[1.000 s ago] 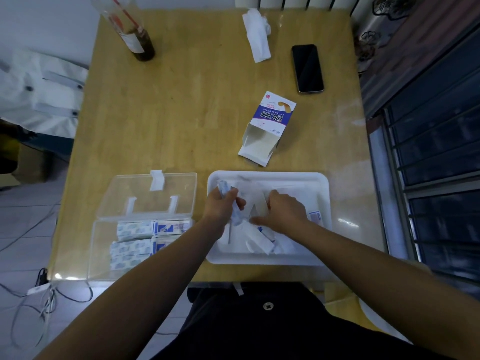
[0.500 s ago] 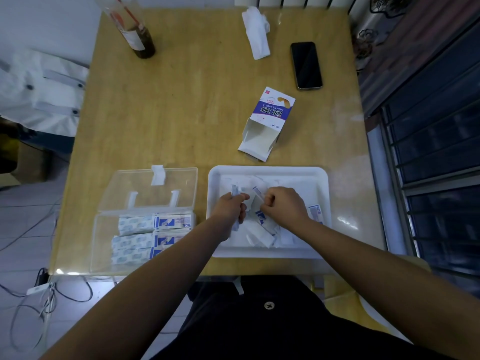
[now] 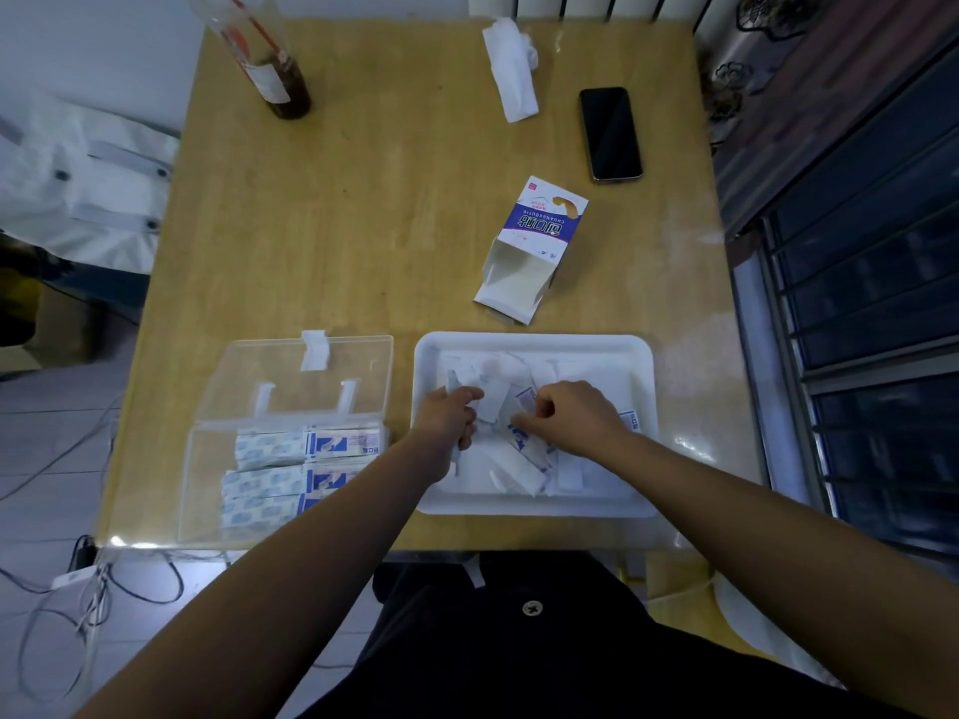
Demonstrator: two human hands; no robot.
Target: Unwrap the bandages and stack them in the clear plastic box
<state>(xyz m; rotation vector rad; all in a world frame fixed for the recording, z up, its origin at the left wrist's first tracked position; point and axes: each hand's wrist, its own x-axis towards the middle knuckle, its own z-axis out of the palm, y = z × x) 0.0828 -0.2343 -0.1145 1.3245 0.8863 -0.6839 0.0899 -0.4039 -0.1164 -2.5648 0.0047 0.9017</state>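
Your left hand [image 3: 447, 418]: clenched round a thin bundle of bandages [image 3: 452, 380] that pokes out above and below your fist, over the tray's left side.
Your right hand [image 3: 573, 418]: fingers curled, pinching a wrapped bandage [image 3: 520, 402] in the loose pile.
Tray [image 3: 534, 341]: white, at the table's near edge, holding the pile of wrappers and bandages.
Clear box [image 3: 193, 485]: just left of the tray, lid [image 3: 290, 373] folded back, three rows of stacked bandages [image 3: 270, 449] inside.
Table [image 3: 363, 210]: pale wood, glossy; it carries an opened carton [image 3: 534, 246], a phone [image 3: 610, 133], a crumpled tissue [image 3: 511, 70] and a bottle [image 3: 270, 64].
Room: barred window [image 3: 882, 313] on your right; cables [image 3: 83, 589] on the tiled floor to your left.
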